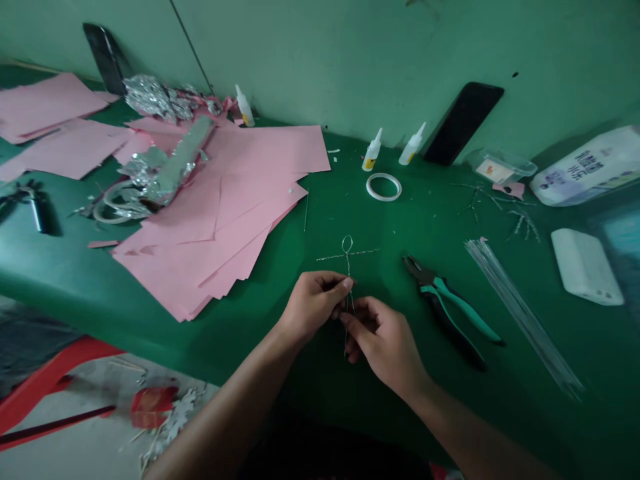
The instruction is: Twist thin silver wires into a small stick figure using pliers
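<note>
A thin wire figure (348,262) stands out beyond my fingers, with a small loop on top, twisted arms to both sides and a twisted stem. My left hand (316,299) pinches the stem between thumb and fingers. Just below it, my right hand (381,337) is closed on the lower wire ends, which part into two strands. Its fingertips partly hide the wire. Right of my hands lie pliers (453,310) with green and black handles, jaws toward the wall. Farther right is a bundle of straight wires (520,317).
Pink paper sheets (240,213) spread over the left of the green table (345,207), with crumpled foil (155,99) on them. Near the wall are glue bottles (372,152), a tape ring (384,187) and a leaning phone (464,123). A white block (586,265) lies far right.
</note>
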Demonstrator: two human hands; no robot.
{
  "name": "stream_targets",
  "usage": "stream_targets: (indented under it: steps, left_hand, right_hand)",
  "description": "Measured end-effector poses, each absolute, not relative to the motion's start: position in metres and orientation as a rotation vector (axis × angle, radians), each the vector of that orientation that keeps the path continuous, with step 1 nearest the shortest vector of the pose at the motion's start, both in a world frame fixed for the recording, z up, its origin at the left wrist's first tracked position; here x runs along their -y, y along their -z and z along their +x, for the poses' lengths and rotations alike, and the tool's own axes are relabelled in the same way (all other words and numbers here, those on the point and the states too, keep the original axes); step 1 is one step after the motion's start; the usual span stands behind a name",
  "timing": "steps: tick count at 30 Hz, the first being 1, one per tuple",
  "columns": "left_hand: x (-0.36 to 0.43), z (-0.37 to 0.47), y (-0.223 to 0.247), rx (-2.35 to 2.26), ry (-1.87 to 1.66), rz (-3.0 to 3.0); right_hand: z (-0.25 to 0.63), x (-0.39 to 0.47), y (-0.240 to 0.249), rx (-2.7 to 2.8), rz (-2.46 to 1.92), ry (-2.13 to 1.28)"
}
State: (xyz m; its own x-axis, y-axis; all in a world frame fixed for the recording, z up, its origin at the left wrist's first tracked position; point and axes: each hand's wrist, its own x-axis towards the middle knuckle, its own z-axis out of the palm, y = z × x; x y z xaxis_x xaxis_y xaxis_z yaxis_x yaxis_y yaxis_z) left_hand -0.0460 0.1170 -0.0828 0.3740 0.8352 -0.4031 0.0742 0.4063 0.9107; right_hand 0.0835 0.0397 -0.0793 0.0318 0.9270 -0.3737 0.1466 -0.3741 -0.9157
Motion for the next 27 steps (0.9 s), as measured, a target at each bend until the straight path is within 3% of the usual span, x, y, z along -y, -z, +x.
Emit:
stream_targets:
  steps: [6,16,27]
  left_hand:
    - [-0.119,-0.038,0.078,-1.447,-0.414,1.432]
    - [-0.114,-0.032,0.079,-1.624,-0.397,1.833]
    - [-0.060,-0.053,0.088,-1.419,-0.579,2.367]
  right_hand:
    - [0.086,-0.042,0.082,1.300,-1.727,-1.325]
    - [0.105,-0.043,0.085,1.977,-2.007,-0.489]
    - [0.122,-0.060,0.086,1.831,-1.901,-0.555]
